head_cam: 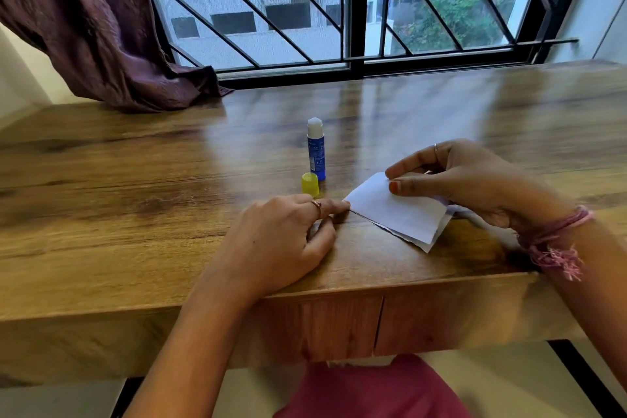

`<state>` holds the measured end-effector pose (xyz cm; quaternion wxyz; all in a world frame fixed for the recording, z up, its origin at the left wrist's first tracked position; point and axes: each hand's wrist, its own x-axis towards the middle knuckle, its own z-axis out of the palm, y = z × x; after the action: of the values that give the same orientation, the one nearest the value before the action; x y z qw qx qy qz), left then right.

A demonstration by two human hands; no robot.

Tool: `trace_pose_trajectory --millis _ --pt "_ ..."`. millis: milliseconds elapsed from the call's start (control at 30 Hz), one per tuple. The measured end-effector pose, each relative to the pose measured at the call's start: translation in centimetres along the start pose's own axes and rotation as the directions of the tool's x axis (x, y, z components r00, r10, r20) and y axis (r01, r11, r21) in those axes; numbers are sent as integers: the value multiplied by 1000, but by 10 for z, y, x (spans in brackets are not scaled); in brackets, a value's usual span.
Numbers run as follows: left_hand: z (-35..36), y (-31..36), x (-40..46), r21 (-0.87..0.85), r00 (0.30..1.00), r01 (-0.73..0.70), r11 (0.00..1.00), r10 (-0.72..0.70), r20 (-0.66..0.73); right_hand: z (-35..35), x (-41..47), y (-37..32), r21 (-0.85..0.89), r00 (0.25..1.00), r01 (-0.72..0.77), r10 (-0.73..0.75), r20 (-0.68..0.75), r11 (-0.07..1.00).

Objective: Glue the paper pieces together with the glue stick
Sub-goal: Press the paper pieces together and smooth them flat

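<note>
On the wooden desk (pixel 135 180), right hand (pixel 468 180) pinches paper pieces (pixel 400 214); left hand (pixel 281 237) (fingers relaxed) touches their corner.

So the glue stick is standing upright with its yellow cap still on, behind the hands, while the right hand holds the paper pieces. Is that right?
Not quite: the cap is off. The head view shows the glue stick standing upright with its white glue tip exposed, and the yellow cap sitting on the table just in front of it. The rest holds: it stands behind the hands, and the right hand holds the paper pieces.
</note>
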<state>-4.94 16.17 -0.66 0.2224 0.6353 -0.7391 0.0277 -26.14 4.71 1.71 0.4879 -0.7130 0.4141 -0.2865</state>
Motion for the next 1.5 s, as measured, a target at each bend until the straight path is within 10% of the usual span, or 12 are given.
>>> trace_pose_trajectory --millis 1500 --pt "2 -3 5 8 999 -36 999 36 25 -10 -5 -1 -222 993 122 -117 36 967"
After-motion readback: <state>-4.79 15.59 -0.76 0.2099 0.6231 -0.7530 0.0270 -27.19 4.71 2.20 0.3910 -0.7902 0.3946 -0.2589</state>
